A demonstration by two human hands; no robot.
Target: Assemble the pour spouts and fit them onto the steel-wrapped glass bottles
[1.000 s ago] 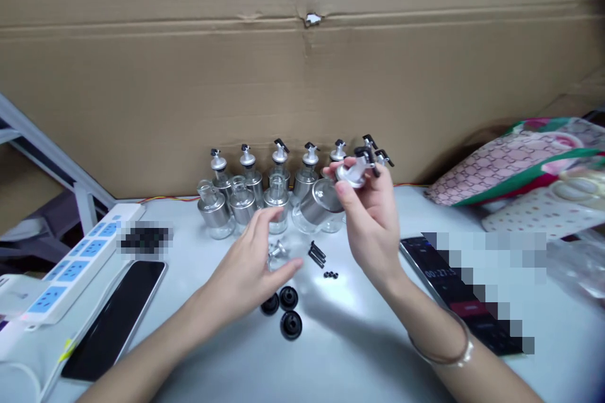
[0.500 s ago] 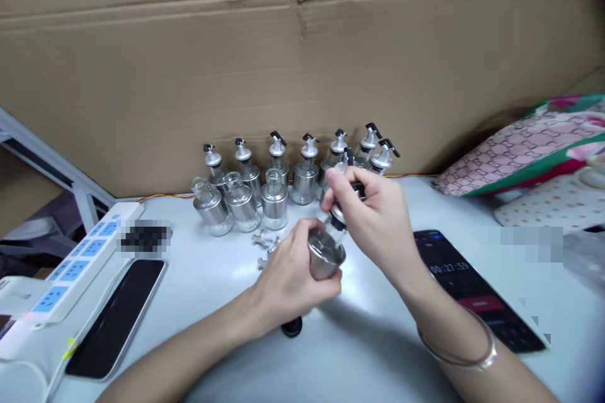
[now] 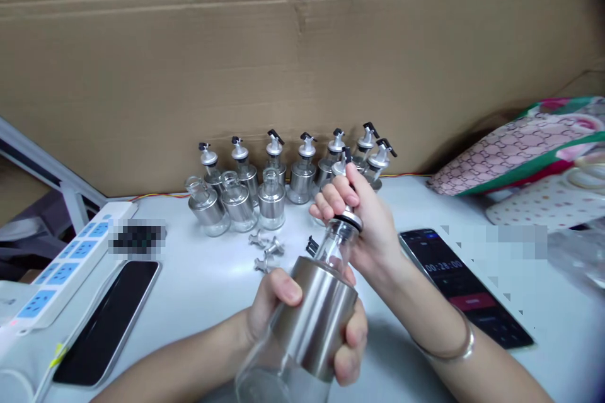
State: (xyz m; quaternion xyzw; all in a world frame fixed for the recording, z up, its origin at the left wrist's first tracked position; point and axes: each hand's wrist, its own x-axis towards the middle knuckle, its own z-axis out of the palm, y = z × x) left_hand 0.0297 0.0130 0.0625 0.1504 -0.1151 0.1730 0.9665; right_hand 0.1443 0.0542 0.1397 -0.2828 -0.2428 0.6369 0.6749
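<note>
My left hand [image 3: 265, 308] is wrapped round a glass oil bottle [image 3: 316, 315] with a brushed steel band, tilted with its base toward me. On the bottle's neck sits a pourer stopper [image 3: 350, 219] with a silver collar and black ring. The fingers of my right hand [image 3: 375, 220] are closed over the top of this stopper, hiding its spout. Left of the neck lie several small silver spout parts [image 3: 274, 247] and a black clip-like piece [image 3: 312, 245] on the table.
Several bottles with pourers [image 3: 302, 179] line the cardboard wall [image 3: 302, 75]; three open-necked bottles [image 3: 239, 206] stand before them. A power strip [image 3: 70, 264] and phone [image 3: 108, 321] lie left. Right are a phone with a timer [image 3: 466, 289] and patterned bags [image 3: 515, 151].
The bottle has swung up and closer to the camera, its base now toward me. My right hand has turned, its fingers now wrapped over the stopper, which sits on the neck.
</note>
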